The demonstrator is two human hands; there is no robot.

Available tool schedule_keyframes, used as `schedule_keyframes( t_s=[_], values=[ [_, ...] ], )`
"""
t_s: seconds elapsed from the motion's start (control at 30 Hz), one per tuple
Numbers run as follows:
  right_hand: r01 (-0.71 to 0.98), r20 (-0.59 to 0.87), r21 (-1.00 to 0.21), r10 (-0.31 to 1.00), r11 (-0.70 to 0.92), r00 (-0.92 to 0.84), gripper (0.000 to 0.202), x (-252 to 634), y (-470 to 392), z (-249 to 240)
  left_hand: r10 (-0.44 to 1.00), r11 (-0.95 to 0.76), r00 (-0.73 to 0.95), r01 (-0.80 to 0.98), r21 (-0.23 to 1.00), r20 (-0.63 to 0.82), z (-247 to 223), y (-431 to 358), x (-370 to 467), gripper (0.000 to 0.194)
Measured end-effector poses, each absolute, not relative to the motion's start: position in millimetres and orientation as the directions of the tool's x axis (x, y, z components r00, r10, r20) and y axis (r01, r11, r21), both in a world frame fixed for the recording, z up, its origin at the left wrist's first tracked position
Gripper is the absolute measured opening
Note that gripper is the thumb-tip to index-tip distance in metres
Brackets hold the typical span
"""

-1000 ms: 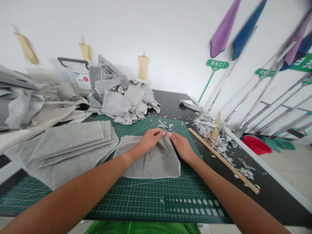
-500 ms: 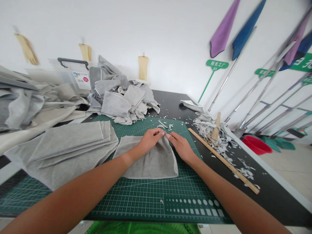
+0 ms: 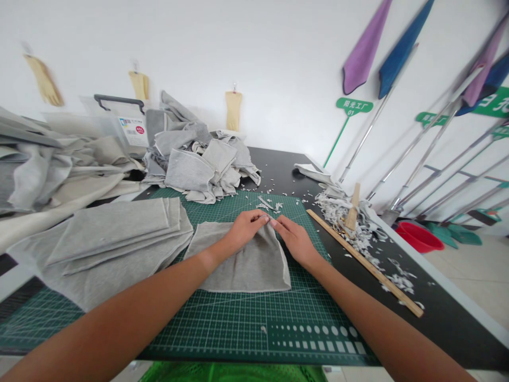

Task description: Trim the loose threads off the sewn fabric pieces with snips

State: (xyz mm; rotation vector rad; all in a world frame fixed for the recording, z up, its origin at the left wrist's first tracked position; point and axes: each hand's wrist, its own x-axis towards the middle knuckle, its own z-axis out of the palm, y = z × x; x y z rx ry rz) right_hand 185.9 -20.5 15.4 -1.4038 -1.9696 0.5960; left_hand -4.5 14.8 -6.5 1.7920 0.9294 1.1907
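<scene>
A grey cloth piece (image 3: 250,268) with pale edges lies on the green cutting mat (image 3: 222,329), its far right corner lifted. My left hand (image 3: 248,227) pinches that corner between thumb and fingers. Right beside it, my right hand (image 3: 295,239) grips the same corner, fingertips almost touching the left ones. The bit of fabric between the fingertips is mostly covered. To the left, several folded grey cloths (image 3: 115,228) are stacked, overlapping the mat. Small scraps of cut fabric (image 3: 272,204) lie just beyond my hands.
A heap of grey cloths (image 3: 202,164) sits at the back beside a clear plastic box (image 3: 133,130). On the right are a wooden ruler (image 3: 366,262), a pile of shreds (image 3: 338,201) and a wooden-handled tool (image 3: 352,207). Mops (image 3: 374,122) lean along the wall.
</scene>
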Motion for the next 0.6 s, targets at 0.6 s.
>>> schedule_keyframes(
  t_s=[0.6],
  values=[
    [0.58,0.267,-0.738,0.939,0.344,-0.217,0.043,183.2,-22.2,16.2,0.884,-0.417,0.289,0.135,0.899,0.367,1.3,9.3,-2.5,0.026]
  ],
)
